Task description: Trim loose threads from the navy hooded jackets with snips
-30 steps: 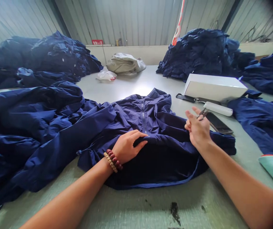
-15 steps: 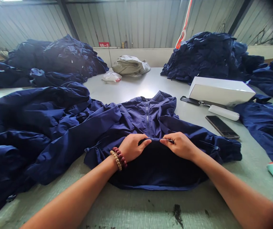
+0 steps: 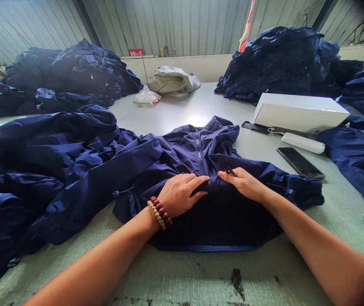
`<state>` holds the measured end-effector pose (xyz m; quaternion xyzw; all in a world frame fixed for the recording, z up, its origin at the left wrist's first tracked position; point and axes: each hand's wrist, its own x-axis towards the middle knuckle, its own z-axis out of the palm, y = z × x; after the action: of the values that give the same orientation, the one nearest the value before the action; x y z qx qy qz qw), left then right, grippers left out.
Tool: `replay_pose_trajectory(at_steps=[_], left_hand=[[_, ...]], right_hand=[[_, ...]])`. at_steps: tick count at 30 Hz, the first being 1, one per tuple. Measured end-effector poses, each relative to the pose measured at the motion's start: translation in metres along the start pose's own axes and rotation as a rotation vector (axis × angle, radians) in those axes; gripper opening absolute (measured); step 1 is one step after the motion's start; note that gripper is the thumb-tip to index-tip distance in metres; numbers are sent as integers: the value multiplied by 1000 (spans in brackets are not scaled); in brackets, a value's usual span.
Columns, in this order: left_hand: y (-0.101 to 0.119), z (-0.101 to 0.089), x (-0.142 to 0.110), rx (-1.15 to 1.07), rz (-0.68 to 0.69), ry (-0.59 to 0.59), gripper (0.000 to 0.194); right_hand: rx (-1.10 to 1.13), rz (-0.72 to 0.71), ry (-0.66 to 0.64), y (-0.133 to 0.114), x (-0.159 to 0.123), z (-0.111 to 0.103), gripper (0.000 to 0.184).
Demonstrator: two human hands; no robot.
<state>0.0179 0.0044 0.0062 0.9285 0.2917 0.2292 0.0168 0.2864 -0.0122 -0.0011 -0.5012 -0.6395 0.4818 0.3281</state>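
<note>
1. The left hand [image 3: 182, 195] is closed on the navy jacket [image 3: 182, 159], its fingers curled over a fold of cloth just below the end of the zip [image 3: 200, 157]. A two-strand bead bracelet [image 3: 159, 213] sits on that wrist.
2. The right hand [image 3: 242, 182] lies just beside the left, with its fingertips pressed on the same fold. It grasps small dark snips [image 3: 229, 171], whose tips poke out past the fingers.
3. The jacket lies flat and rumpled on the counter [image 3: 197, 111], front up, directly in front of the person. Its zip runs up the middle, and its dark inside shows below the hands.
4. To the left, a navy heap [image 3: 41, 170] touches the jacket. Farther back on that side is a large navy pile [image 3: 76, 72].
5. To the right stand a white box [image 3: 301, 112], a black strap [image 3: 255, 127], a white handle [image 3: 303, 143] and a phone [image 3: 300, 162], all near each other. Another navy pile [image 3: 280, 63] rises behind them.
6. At the back of the counter lie a pale sack [image 3: 173, 80] and a plastic bag [image 3: 147, 97], near a corrugated wall [image 3: 182, 25].
</note>
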Motion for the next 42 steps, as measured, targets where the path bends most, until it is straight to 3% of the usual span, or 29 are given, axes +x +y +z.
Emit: replay_pose_trajectory(at_steps=[5, 8, 9, 12, 15, 20, 23, 28, 31, 34, 38, 42], left_hand=[[0, -2, 0, -42, -114, 16, 30], [-2, -2, 0, -80, -156, 12, 24], [-3, -2, 0, -93, -166, 16, 24], [-6, -1, 2, -121, -194, 18, 30], [-6, -1, 3, -106, -227, -22, 45], [-2, -5, 2, -94, -153, -28, 30], [-2, -6, 0, -105, -90, -17, 53], [-5, 0, -1, -113, -53, -40, 47], [-5, 2, -2, -153, -67, -40, 45], [-4, 2, -1, -177, -109, -24, 37], [-3, -1, 0, -232, -190, -15, 24], [-4, -3, 2, -346, -274, -40, 22]], right_hand=[[-393, -250, 207, -10, -12, 5, 52], [-728, -388, 290, -17, -21, 7, 70], [-816, -420, 288, -18, -23, 8, 67], [-953, -429, 245, -17, -23, 8, 37], [-889, -394, 181, -11, -18, 7, 22], [-628, -316, 103, -5, -8, 3, 45], [-427, -212, 33, -3, -5, -3, 53], [-79, -35, -69, -1, -4, -10, 64], [-13, 27, -88, -1, -6, -10, 65], [-105, -19, -59, -3, -8, -7, 62], [-445, -291, 136, -9, -16, 0, 40], [-802, -515, 321, -16, -25, 8, 60]])
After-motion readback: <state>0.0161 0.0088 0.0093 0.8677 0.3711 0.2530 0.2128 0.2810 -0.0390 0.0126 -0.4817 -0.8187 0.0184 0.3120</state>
